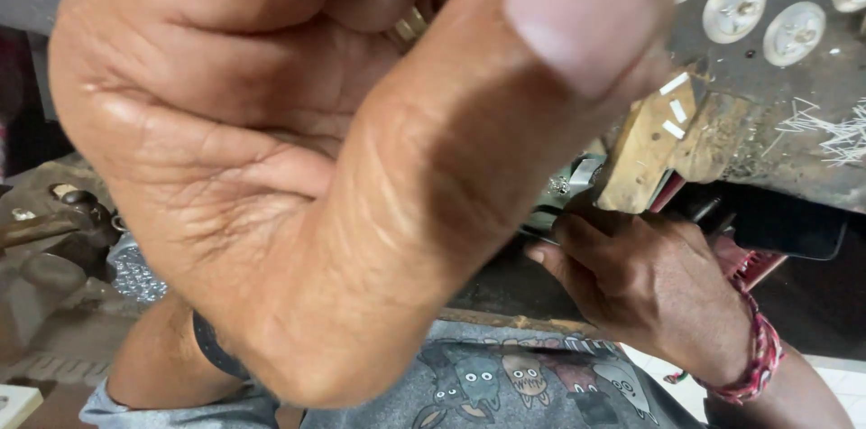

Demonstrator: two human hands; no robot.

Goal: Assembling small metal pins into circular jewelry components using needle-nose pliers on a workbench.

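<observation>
Far left, dark metal tools (63, 239) lie on the worktop (794, 95). The left hand (298, 149) is raised close to the camera, curled shut, a small brass-coloured piece (410, 25) pinched in its fingers. Right of it, the right hand (649, 280) is closed under a wooden block (645, 149); its contents cannot be told. Round silver discs (735, 7) sit beyond. Judgement: a steady pinch, piece near the eye, suits close inspection.

There were 2 hands (298, 167) in view, 5 round white discs (732, 8) on the bench, and 1 wooden block (645, 145).
</observation>
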